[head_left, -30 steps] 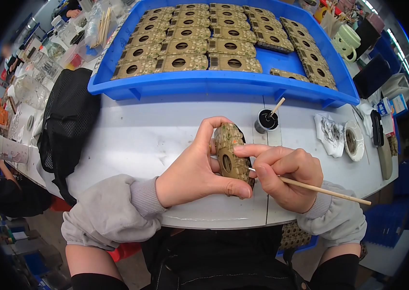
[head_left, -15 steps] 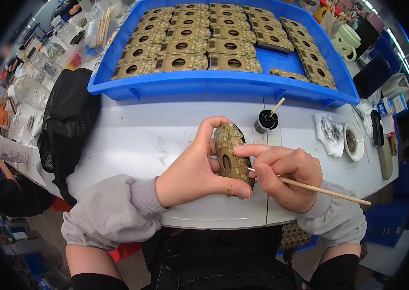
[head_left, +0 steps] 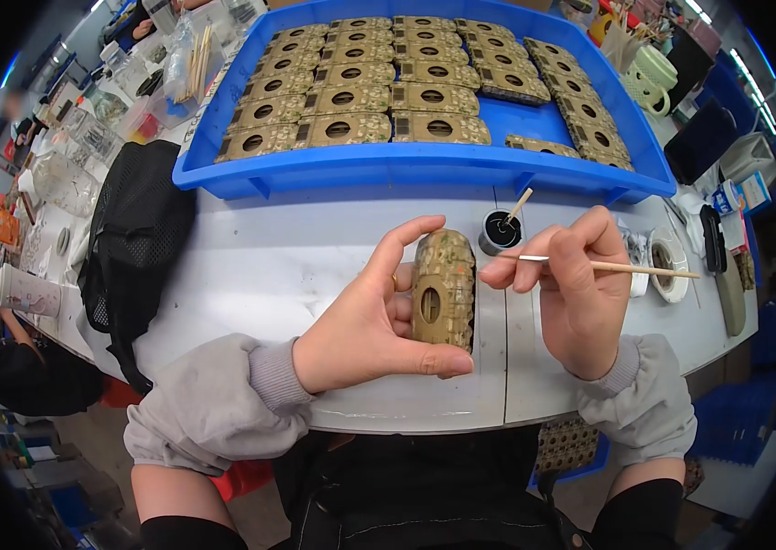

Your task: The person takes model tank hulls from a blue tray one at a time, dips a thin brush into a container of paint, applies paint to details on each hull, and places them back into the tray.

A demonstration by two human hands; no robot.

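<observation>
From here, the patterned piece (head_left: 444,275) on the near side of the blue tray (head_left: 388,172) hides some fingertips of the left hand (head_left: 351,325), and a person (head_left: 10,105) left of the tray is blurred.

The held piece (head_left: 444,275) wears brown, tan and green camouflage with a small orange mark. The tray (head_left: 406,170) is bright blue, the bench (head_left: 251,275) white, the cuffs (head_left: 214,399) grey and the mesh bag (head_left: 136,247) black.

I see bare tabletop (head_left: 251,275) left of the held piece. The black cup (head_left: 501,233) and blue tray (head_left: 425,170) block the way forward.
</observation>
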